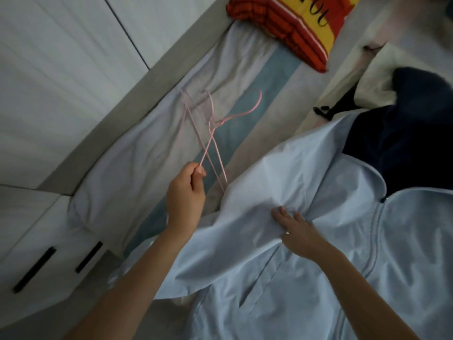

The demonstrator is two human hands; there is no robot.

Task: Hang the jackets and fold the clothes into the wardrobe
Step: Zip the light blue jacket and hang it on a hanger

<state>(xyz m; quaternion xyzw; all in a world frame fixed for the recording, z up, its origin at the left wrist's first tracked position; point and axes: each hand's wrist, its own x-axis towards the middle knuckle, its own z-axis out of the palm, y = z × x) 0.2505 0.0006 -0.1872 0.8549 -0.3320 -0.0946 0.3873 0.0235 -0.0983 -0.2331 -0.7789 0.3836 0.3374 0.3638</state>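
A pale blue jacket (306, 241) lies spread across the bed, zip side up. My right hand (297, 231) presses and bunches its fabric near the shoulder. My left hand (186, 195) pinches one thin pink wire hanger (210, 136) by its end, lifting it above the sheet. More pink hangers (193, 119) lie under it on the bed, crossed over each other. A dark navy garment (402, 138) lies beyond the jacket at the right.
The bed has a striped pale sheet (147, 155) and a grey padded frame (110, 119) on the left. A red and yellow cushion (294, 28) sits at the head. White wardrobe doors with black handles (31, 268) stand at the lower left.
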